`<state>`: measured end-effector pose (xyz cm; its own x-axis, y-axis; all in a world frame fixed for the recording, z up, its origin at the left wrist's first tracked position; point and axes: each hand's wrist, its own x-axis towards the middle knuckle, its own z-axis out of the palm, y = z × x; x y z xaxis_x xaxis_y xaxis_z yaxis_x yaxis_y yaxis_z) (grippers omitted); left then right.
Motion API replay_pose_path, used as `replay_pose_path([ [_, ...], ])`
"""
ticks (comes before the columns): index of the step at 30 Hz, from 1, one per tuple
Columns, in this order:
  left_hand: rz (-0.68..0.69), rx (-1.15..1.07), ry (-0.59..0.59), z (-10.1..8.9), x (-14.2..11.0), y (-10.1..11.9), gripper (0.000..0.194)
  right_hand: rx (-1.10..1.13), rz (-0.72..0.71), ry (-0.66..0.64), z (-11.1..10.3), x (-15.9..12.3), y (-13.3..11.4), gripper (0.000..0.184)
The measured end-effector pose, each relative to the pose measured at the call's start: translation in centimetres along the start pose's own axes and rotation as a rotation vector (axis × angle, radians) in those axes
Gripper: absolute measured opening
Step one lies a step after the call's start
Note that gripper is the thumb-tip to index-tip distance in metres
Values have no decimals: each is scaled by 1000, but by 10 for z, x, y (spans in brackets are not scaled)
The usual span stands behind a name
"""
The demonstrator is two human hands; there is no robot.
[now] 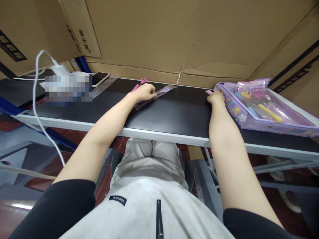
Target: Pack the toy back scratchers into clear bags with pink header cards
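Note:
My left hand (147, 92) is curled closed over the table, between a pink claw-headed back scratcher (144, 80) and a clear plastic sleeve (146, 102) that holds a purple one (165, 89). What its fingers grip is hidden. The pink scratcher lies just behind the hand, partly covered by it. Beside the left wall of a purple display box (230, 111), my right hand (216, 97) is closed, and a small flat pink piece (208, 92) sticks out from its fingers. Packaged scratchers (270, 113) with yellow, blue and pink parts lie inside the box.
A phone (100, 79) lies at the back left near a strip of clear plastic (104, 88) and a blurred-out object (68, 89). From a white charger (60, 70), a cable hangs over the front edge. Cardboard walls (154, 36) enclose the black table (174, 116).

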<state>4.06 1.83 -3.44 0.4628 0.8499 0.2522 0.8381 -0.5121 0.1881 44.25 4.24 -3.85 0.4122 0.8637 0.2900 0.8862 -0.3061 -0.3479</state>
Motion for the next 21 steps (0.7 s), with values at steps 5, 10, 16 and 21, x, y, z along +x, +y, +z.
replay_pose_path([
  [5, -21, 6, -14, -2, -1, 3, 22, -65, 111, -73, -1, 3, -10, 50],
  [10, -14, -6, -9, -2, -1, 1, 21, -11, -39, -102, -4, 0, -12, 37],
  [16, -47, 63, -36, -8, -4, 6, 26, 37, -6, -142, -10, -11, -20, 26],
  [21, -68, 52, -53, -10, -6, 9, 25, 86, -35, -129, -1, 0, -11, 30],
])
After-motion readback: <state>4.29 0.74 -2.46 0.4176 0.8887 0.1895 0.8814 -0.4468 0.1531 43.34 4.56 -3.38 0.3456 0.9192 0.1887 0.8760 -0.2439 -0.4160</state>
